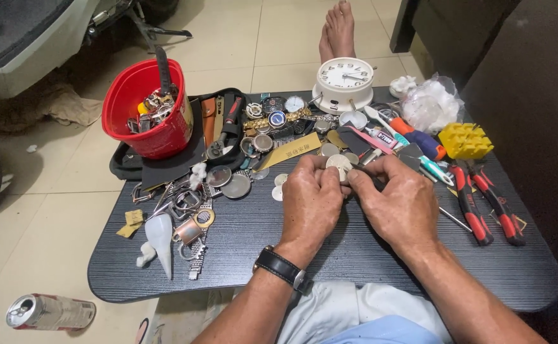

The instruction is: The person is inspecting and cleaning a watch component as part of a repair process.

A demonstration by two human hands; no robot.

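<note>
Nearest me, both hands meet knuckles-up over the dark wood-grain desk (pixel 355 267), left hand (pixel 311 204) and right hand (pixel 397 204) pinching a small metal watch part (pixel 342 169), near red-handled pliers (pixel 473 204).

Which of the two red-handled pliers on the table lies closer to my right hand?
The left one of the pair of red-handled pliers, lying beside your right hand. The other pliers lie farther out, toward the table's right edge.

An informal watch-repair spot on a tiled floor (pixel 240 38): a low dark table (pixel 330 255) strewn with watch parts, red-handled pliers (pixel 489 204), a white clock (pixel 344 81) and a red bucket (pixel 148 108) of scrap.
</note>
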